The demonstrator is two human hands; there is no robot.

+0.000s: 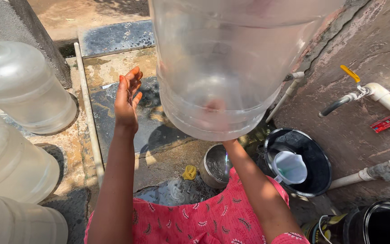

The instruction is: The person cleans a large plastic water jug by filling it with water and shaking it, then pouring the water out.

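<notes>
The big clear water jug hangs upturned in mid-air, close under the camera, its base toward the viewer and its top edge cut off by the frame. Nearest of all is a pink patterned sleeve, from which both forearms rise. The right hand is under the jug and shows only as a blurred shape through the plastic (fingers cannot be counted), pressed against the far wall and bearing the weight. The left hand is raised just beside the jug, fingers together and spread flat, holding nothing and not touching it.

By my reading the jug is being tipped or shaken out, one-handed; a steadier hold would call for the left palm to meet the jug's side.

Below stand a steel pot and a black bucket with a white plastic mug inside, on wet ground. Left, three more cloudy jugs lie stacked. Farther right, a white pipe tap with a yellow handle juts from the wall. The jug's neck is out of sight.
</notes>
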